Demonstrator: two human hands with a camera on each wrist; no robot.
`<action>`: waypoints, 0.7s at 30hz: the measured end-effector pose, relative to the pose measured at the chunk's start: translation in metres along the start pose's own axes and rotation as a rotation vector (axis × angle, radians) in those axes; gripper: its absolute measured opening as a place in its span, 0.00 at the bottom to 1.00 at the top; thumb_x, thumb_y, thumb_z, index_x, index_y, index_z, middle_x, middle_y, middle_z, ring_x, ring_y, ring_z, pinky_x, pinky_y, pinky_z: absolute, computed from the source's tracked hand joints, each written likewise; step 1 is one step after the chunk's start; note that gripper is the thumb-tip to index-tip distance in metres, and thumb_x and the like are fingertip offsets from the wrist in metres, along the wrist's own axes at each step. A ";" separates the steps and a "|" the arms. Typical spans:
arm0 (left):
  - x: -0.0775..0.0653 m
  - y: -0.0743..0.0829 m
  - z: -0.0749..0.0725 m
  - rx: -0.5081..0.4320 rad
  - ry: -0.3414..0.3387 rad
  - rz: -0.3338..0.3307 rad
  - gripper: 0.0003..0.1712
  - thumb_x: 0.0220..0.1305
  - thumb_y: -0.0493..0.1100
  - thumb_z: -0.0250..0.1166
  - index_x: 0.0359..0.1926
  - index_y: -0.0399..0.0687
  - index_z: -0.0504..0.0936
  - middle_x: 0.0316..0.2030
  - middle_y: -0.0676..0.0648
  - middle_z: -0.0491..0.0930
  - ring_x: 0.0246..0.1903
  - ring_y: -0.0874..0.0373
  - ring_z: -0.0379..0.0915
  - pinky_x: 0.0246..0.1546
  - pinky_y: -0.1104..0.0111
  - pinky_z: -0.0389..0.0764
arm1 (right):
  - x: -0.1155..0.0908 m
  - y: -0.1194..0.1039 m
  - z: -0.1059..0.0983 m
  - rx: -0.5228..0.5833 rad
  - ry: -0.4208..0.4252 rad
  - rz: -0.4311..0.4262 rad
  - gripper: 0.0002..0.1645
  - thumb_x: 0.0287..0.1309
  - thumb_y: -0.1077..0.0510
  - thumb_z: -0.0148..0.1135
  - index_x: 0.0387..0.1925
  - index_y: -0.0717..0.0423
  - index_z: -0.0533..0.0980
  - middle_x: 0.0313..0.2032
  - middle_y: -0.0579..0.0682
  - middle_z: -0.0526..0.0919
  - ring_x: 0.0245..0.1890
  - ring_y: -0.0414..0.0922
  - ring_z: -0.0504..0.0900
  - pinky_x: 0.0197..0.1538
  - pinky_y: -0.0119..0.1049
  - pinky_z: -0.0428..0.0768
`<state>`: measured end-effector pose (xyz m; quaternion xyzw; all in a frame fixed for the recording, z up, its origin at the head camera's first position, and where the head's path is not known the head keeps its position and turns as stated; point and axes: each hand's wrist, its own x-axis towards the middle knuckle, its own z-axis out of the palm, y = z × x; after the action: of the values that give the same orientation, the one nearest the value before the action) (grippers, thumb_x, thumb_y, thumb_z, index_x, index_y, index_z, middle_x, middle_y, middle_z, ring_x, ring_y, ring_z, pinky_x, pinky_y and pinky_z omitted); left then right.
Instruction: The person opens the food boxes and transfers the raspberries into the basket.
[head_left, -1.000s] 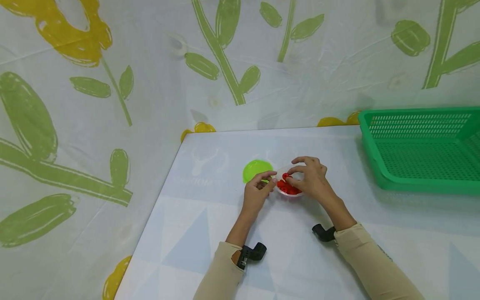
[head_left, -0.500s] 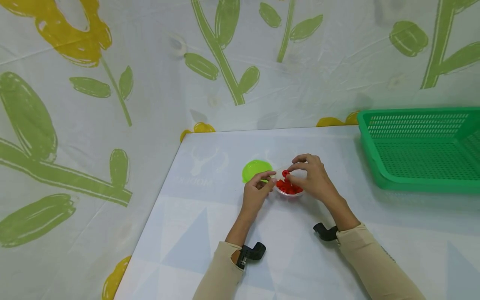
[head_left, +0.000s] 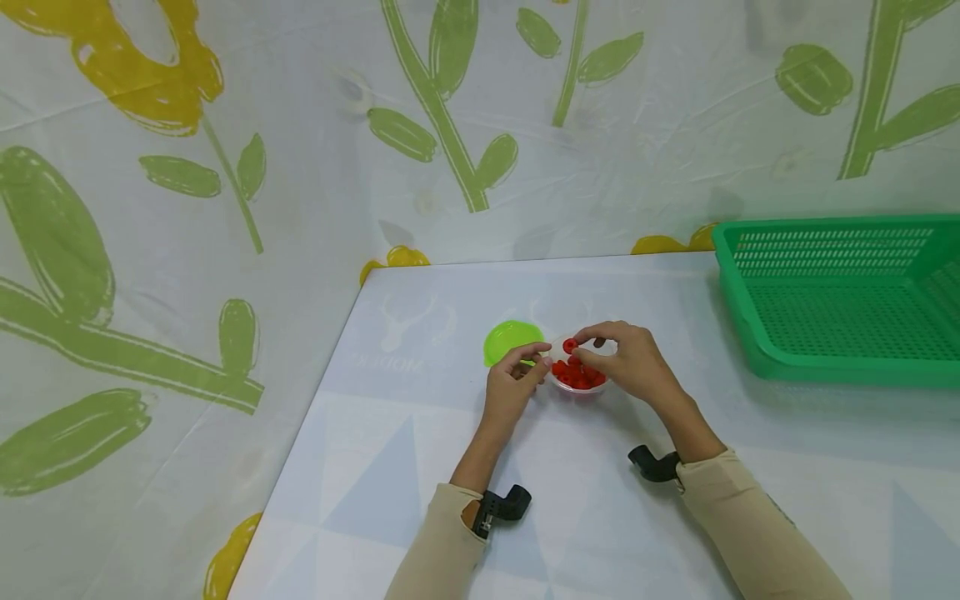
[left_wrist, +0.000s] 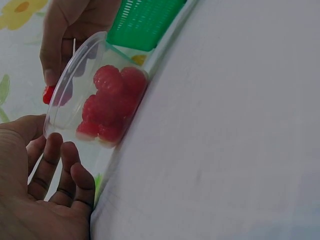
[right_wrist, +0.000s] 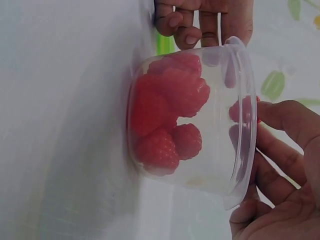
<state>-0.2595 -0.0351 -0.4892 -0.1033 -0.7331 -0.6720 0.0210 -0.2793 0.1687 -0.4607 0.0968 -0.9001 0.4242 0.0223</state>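
A round clear plastic container [head_left: 579, 391] stands on the table with several red raspberries [head_left: 576, 374] inside, plainly seen through its wall in the left wrist view. At its left rim my left hand [head_left: 513, 385] holds it with curved thumb and fingers. My right hand [head_left: 628, 360] pinches one raspberry [head_left: 570, 345] between thumb and index finger, just over the container's far rim. In the right wrist view that raspberry shows partly through the rim. A bright green lid [head_left: 512, 337] lies just behind my left hand.
A large green plastic basket [head_left: 855, 371] sits at the table's right rear. White sheeting with a leaf and flower print [head_left: 315, 108] hangs along the left and back edges of the table [head_left: 450, 442]. Black wrist cameras [head_left: 513, 503] stick out from both forearms.
The pinched raspberry has turned and shifted slightly up and left over the container. My right hand's fingers have lowered and closed in around it. My left hand has hardly moved.
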 end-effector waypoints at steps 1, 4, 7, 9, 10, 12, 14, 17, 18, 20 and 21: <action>0.001 -0.001 0.001 -0.003 0.000 0.001 0.16 0.68 0.39 0.66 0.55 0.41 0.83 0.40 0.45 0.79 0.35 0.42 0.77 0.31 0.67 0.78 | -0.001 0.000 -0.001 0.007 -0.003 0.003 0.13 0.60 0.55 0.71 0.47 0.51 0.85 0.46 0.51 0.85 0.50 0.53 0.75 0.44 0.47 0.78; 0.002 -0.002 0.003 -0.012 -0.010 -0.001 0.16 0.68 0.40 0.66 0.55 0.40 0.83 0.39 0.46 0.78 0.35 0.40 0.77 0.30 0.70 0.77 | -0.002 0.001 -0.003 0.025 -0.010 0.014 0.13 0.60 0.56 0.71 0.47 0.51 0.85 0.42 0.49 0.86 0.48 0.53 0.76 0.43 0.45 0.76; 0.002 -0.003 0.005 -0.017 -0.023 -0.009 0.17 0.69 0.40 0.66 0.55 0.40 0.83 0.39 0.46 0.78 0.37 0.38 0.77 0.31 0.69 0.77 | -0.004 0.000 -0.007 0.023 -0.016 0.021 0.13 0.60 0.55 0.71 0.46 0.50 0.86 0.40 0.48 0.86 0.46 0.53 0.76 0.40 0.42 0.77; 0.002 -0.003 0.006 -0.016 -0.024 -0.011 0.17 0.69 0.40 0.66 0.55 0.40 0.83 0.40 0.45 0.78 0.37 0.36 0.77 0.31 0.68 0.78 | -0.006 -0.001 -0.010 0.024 -0.018 0.029 0.13 0.60 0.55 0.71 0.46 0.50 0.86 0.39 0.48 0.85 0.45 0.52 0.75 0.38 0.41 0.76; 0.001 -0.003 0.006 -0.013 -0.023 -0.011 0.17 0.69 0.40 0.66 0.56 0.40 0.83 0.40 0.45 0.78 0.38 0.35 0.77 0.32 0.67 0.78 | -0.006 -0.002 -0.012 0.020 -0.017 0.030 0.13 0.60 0.54 0.71 0.46 0.50 0.86 0.39 0.48 0.85 0.44 0.51 0.75 0.37 0.41 0.76; 0.001 -0.004 0.007 -0.008 -0.016 -0.018 0.16 0.69 0.41 0.66 0.55 0.41 0.83 0.40 0.45 0.78 0.38 0.36 0.77 0.32 0.66 0.79 | -0.008 -0.003 -0.015 0.019 -0.011 0.021 0.13 0.60 0.54 0.71 0.46 0.51 0.86 0.38 0.48 0.85 0.43 0.50 0.74 0.38 0.41 0.76; 0.001 -0.004 0.006 -0.002 -0.009 -0.026 0.16 0.69 0.41 0.66 0.55 0.42 0.83 0.40 0.45 0.78 0.37 0.38 0.77 0.33 0.65 0.80 | -0.009 -0.005 -0.020 0.024 0.001 0.006 0.13 0.59 0.54 0.71 0.46 0.51 0.86 0.37 0.47 0.85 0.42 0.49 0.75 0.40 0.42 0.75; 0.001 -0.004 0.005 0.000 0.000 -0.038 0.16 0.68 0.41 0.67 0.55 0.44 0.84 0.41 0.47 0.78 0.36 0.43 0.78 0.33 0.65 0.80 | -0.010 -0.008 -0.029 0.027 0.023 -0.033 0.12 0.59 0.55 0.72 0.45 0.51 0.86 0.37 0.46 0.87 0.41 0.49 0.77 0.43 0.43 0.74; 0.001 -0.004 0.004 0.000 0.002 -0.035 0.16 0.68 0.41 0.67 0.55 0.44 0.84 0.41 0.46 0.78 0.35 0.44 0.78 0.33 0.66 0.80 | -0.010 -0.010 -0.032 0.026 0.030 -0.042 0.12 0.59 0.55 0.72 0.44 0.51 0.87 0.37 0.46 0.87 0.41 0.49 0.77 0.43 0.44 0.74; 0.001 -0.003 0.002 -0.002 0.004 -0.030 0.16 0.68 0.41 0.67 0.55 0.43 0.84 0.41 0.46 0.78 0.35 0.45 0.77 0.33 0.66 0.80 | -0.011 -0.014 -0.041 0.013 0.045 -0.053 0.12 0.59 0.55 0.72 0.45 0.51 0.86 0.37 0.46 0.87 0.42 0.49 0.77 0.44 0.44 0.74; 0.001 -0.002 0.001 -0.006 0.004 -0.028 0.16 0.68 0.40 0.67 0.55 0.42 0.84 0.41 0.46 0.78 0.35 0.45 0.78 0.33 0.66 0.80 | -0.012 -0.015 -0.046 0.004 0.053 -0.057 0.12 0.59 0.55 0.72 0.45 0.52 0.86 0.37 0.46 0.87 0.42 0.50 0.77 0.44 0.44 0.74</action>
<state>-0.2604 -0.0341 -0.4911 -0.0918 -0.7323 -0.6746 0.0131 -0.2669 0.1965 -0.4213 0.1112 -0.8952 0.4277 0.0582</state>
